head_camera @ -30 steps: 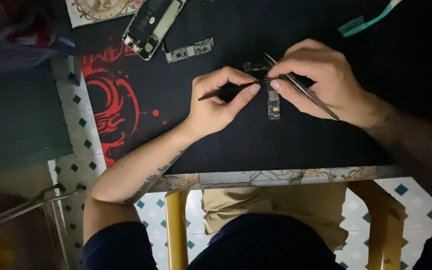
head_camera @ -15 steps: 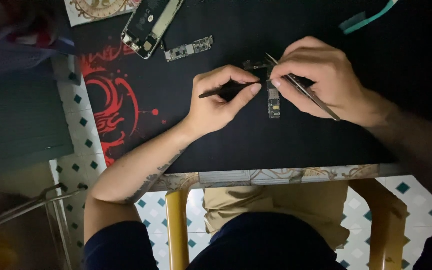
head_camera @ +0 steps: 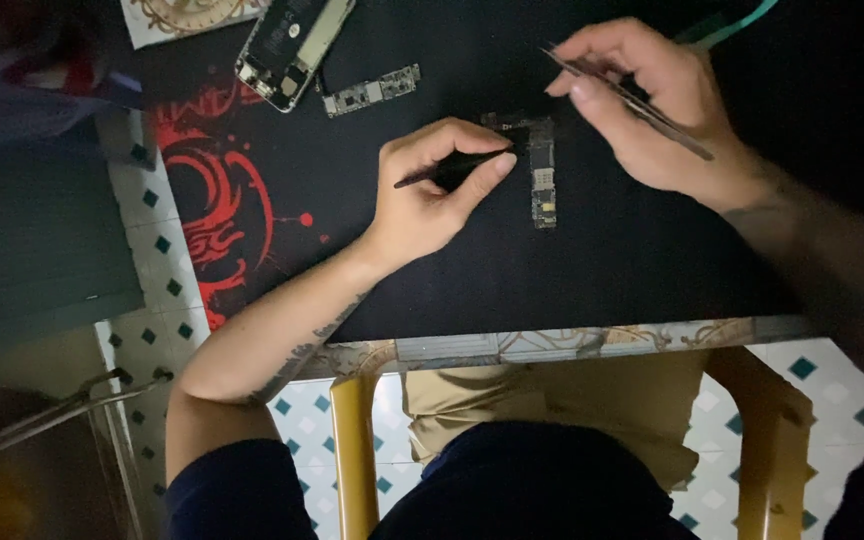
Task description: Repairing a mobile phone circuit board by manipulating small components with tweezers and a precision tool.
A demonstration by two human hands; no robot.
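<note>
Left hand: closed around slim black rod-shaped tool, thumb and forefinger pinching it, tip directed toward small dark rectangular circuit board. Fingertip just beside board's left edge — contact not discernible.

Right hand: closed on thin grey metal tweezers, held above and to the right of circuit board, tips pointing up-left, clear of the board.

Circuit board: flat on black desk mat with red swirl print, between both hands, near table centre.

Further back on mat: opened phone housing of silver metal with exposed interior; just beside it, second narrow green-grey circuit strip. Teal plastic pry tool at far right edge, partly hidden behind right hand.

Below table edge: yellow plastic chair frame over white floor tiles with teal diamonds.
</note>
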